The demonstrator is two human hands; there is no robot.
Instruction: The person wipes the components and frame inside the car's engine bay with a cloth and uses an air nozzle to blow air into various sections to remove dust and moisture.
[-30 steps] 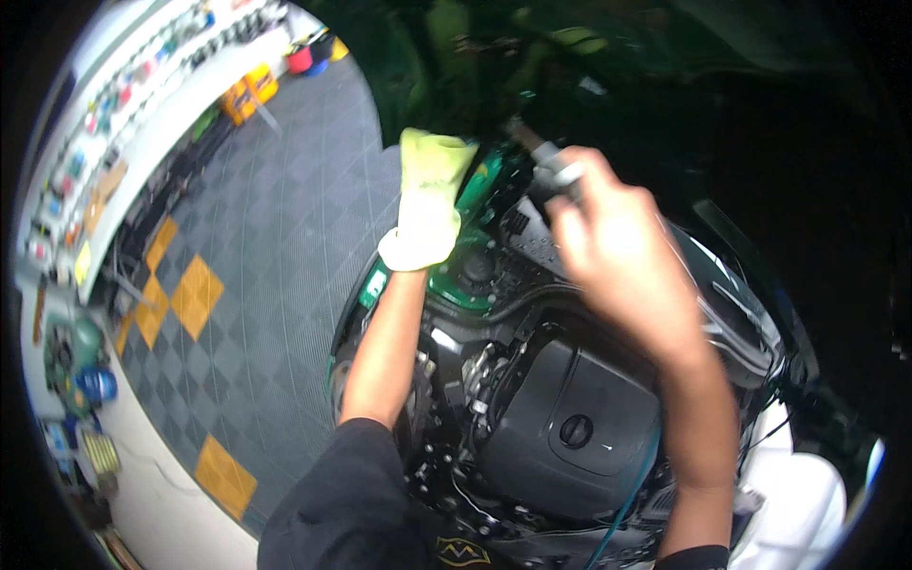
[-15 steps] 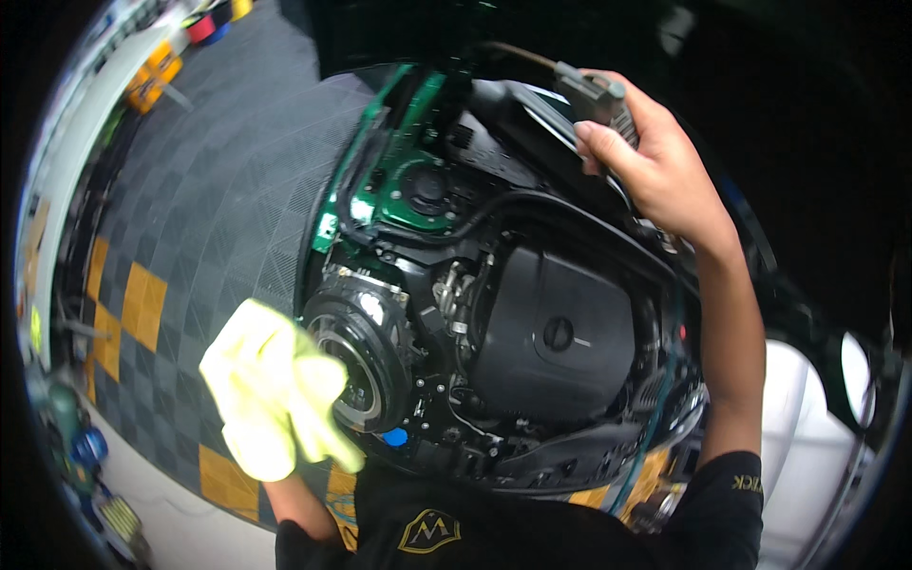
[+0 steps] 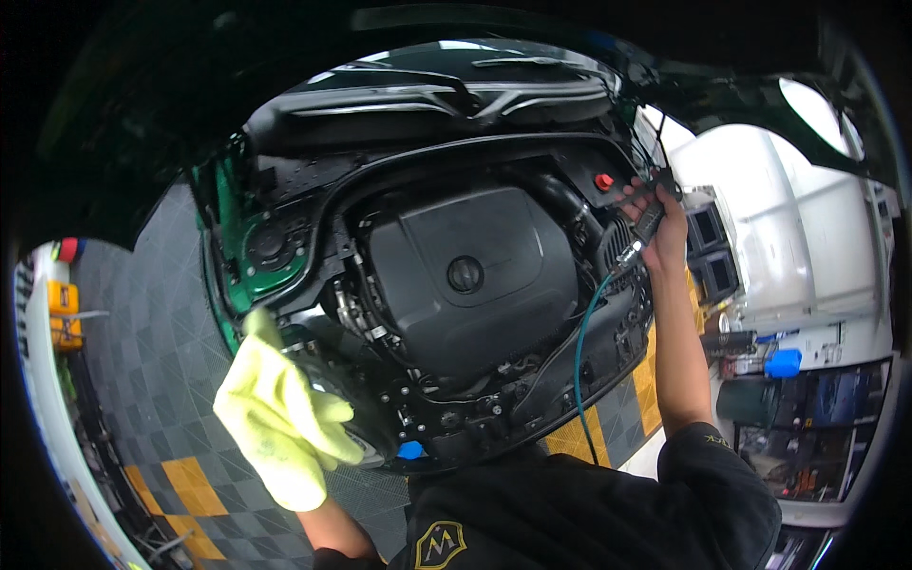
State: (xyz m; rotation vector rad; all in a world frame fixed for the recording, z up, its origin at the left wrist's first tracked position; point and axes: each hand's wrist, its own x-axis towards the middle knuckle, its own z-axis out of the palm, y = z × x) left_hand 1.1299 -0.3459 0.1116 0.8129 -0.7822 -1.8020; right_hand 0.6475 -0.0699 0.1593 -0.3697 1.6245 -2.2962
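A bright yellow microfiber cloth (image 3: 275, 418) covers my left hand, which holds it over the headlight at the front left corner of the engine bay; the fingers are hidden beneath the cloth. Gripped in my right hand (image 3: 671, 228) is a dark air blow gun (image 3: 648, 220), above the right side of the bay near a red cap (image 3: 604, 181). A teal air hose (image 3: 579, 366) hangs from the gun's metal fitting. Between my hands lies the black engine cover (image 3: 470, 275). Its round emblem sits in the middle.
The raised dark green hood arches overhead, with the wiper (image 3: 399, 81) and windshield beyond the bay. A blue cap (image 3: 409, 450) is at the near edge. Grey and orange floor tiles (image 3: 152, 313) spread left. A white car (image 3: 760, 218) and black shelving (image 3: 708, 242) stand right.
My view has swung to the right. My right hand has brought the blow gun down from near the hood to the right side of the bay. The cloth stays over my left hand.
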